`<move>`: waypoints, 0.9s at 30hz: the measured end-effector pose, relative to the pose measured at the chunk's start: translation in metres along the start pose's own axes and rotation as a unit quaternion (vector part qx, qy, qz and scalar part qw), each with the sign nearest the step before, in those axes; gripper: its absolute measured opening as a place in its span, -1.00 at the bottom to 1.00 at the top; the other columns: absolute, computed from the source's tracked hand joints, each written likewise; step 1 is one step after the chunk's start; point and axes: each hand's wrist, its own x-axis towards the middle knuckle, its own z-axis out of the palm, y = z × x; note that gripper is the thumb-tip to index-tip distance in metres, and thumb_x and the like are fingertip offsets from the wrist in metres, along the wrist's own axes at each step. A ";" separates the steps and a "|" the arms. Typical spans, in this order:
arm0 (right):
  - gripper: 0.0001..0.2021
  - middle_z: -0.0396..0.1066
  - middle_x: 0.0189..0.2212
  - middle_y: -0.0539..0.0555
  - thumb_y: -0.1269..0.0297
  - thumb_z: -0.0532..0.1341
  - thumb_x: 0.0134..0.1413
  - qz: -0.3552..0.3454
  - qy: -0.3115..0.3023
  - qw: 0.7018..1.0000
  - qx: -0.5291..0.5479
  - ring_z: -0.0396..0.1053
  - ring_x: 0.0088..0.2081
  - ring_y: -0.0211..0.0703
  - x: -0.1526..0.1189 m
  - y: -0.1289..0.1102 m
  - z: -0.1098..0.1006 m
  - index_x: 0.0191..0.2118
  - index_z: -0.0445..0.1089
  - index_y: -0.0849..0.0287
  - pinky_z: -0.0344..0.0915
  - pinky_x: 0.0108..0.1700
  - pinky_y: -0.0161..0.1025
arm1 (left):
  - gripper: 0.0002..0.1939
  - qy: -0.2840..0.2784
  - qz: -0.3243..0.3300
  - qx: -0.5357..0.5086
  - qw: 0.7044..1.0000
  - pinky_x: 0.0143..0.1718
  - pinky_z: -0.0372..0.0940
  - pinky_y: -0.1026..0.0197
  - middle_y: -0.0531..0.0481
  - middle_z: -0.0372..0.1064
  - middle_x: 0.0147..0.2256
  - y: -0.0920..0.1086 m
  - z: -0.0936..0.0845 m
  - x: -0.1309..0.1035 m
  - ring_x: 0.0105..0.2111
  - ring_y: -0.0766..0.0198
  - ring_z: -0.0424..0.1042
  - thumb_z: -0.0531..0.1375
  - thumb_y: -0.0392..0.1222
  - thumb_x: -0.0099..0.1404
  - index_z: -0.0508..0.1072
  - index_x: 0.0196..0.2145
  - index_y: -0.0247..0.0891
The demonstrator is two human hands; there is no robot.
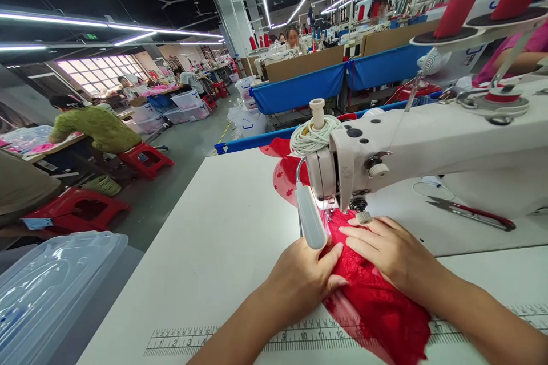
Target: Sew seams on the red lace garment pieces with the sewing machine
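Note:
A piece of red lace fabric [372, 296] runs from beneath the needle area of a white sewing machine [411, 137] toward the table's front edge. My left hand [306, 271] grips the fabric's left edge, its thumb and a finger closed on it close to the presser foot. Flat on top of the lace lies my right hand [381, 248], fingers stretched toward the foot. A small grey-white lamp [311, 219] lights the stitching spot and partly covers it. Behind the machine head, more sheer red fabric [285, 179] spreads over the table.
Thread snips [475, 214] lie on the machine bed at right. A ruler strip [308, 335] marks the table [218, 234] front. A coil of pale cord [314, 134] rests on the machine head. A lidded plastic bin [60, 291] and red stools [145, 157] stand left; other people sit working.

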 end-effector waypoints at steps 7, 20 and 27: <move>-0.72 0.47 -0.14 0.10 0.59 0.04 0.07 0.022 -0.004 1.000 0.004 0.28 -0.10 -0.01 0.000 -0.001 -0.001 -0.23 0.45 0.23 0.18 -0.14 -0.14 | -0.37 -0.007 -0.004 0.021 1.000 -0.43 0.32 0.11 -0.29 0.41 -0.20 0.003 -0.008 -0.004 -0.39 0.12 0.37 -0.21 0.18 0.41 0.47 -0.07 -0.31; -0.65 0.47 -0.32 0.10 0.63 -0.04 0.07 0.035 0.015 0.999 0.004 0.28 -0.13 -0.07 0.004 -0.003 -0.003 -0.22 0.43 0.21 0.15 -0.19 -0.17 | -0.35 0.018 -0.029 0.004 0.999 -0.40 0.33 0.08 -0.28 0.43 -0.20 0.004 -0.006 -0.005 -0.36 0.09 0.34 -0.20 0.23 0.38 0.48 -0.03 -0.24; -0.74 0.47 -0.30 0.08 0.55 -0.01 0.16 0.048 -0.011 0.999 0.003 0.25 -0.16 -0.07 0.006 0.000 -0.002 -0.24 0.41 0.22 0.13 -0.23 -0.18 | -0.35 0.019 -0.031 0.000 0.999 -0.36 0.36 0.05 -0.31 0.40 -0.13 0.003 -0.003 -0.005 -0.27 0.04 0.35 -0.18 0.23 0.38 0.47 0.00 -0.25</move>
